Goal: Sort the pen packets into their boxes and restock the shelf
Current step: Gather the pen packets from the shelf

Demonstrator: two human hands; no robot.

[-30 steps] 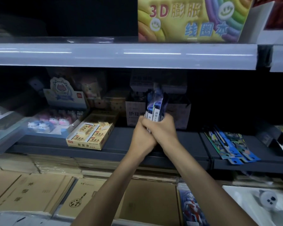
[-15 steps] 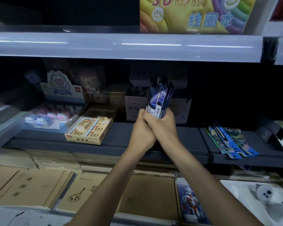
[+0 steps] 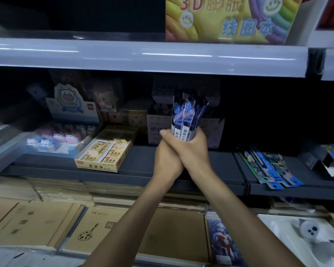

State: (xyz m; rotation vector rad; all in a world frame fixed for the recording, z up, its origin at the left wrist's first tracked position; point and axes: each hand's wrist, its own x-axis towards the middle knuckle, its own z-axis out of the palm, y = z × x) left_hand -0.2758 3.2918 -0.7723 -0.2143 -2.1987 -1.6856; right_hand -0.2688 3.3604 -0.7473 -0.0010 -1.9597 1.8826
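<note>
At the centre of the frame, your left hand [image 3: 168, 162] and right hand [image 3: 194, 151] clasp together round the lower end of a bundle of pen packets [image 3: 185, 114]. The fingers of both are closed on it, and the right hand overlaps the left. The bundle stands upright above the dark shelf [image 3: 143, 162], in front of a grey display box [image 3: 156, 130]. Loose packets [image 3: 268, 168] lie flat at right, an eraser box [image 3: 104, 151] at left.

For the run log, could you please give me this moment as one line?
left hand, right hand: grip packets upright | behind: box on shelf | loose packets: flat on shelf | boxed: not yet
</note>
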